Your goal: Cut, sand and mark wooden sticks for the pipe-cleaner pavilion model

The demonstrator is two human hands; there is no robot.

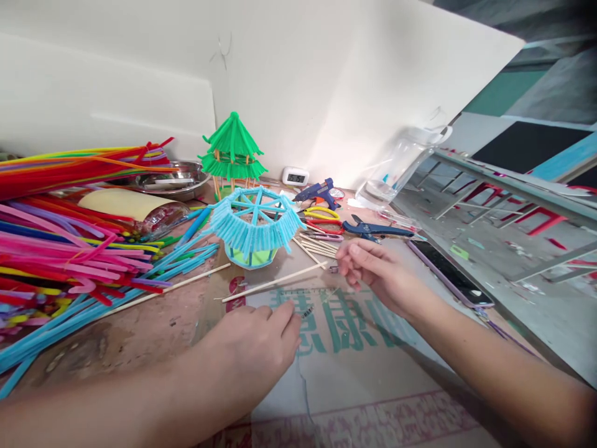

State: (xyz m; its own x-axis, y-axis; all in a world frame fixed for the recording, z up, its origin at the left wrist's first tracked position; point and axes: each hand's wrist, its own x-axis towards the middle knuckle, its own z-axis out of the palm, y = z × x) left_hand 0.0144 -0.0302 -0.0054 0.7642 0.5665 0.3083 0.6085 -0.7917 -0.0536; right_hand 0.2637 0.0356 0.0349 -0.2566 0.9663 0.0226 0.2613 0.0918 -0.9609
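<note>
1. Pinched between the right hand (pixel 373 270) and the closed left hand (pixel 261 342) is a thin clear strip (pixel 321 292).
2. It is held over the cardboard (pixel 364 373), near the table's middle.
3. It looks light and bendy; its ends are best gripped.

The cardboard sheet (pixel 354 367) on the table carried large green Chinese characters; "慧康" could be made out, the rest being covered by the hands. Red print along its lower edge was illegible. The small clock (pixel 295 177) showed digits too small to read.

Bright even light, soft shadows, warped edges
</note>
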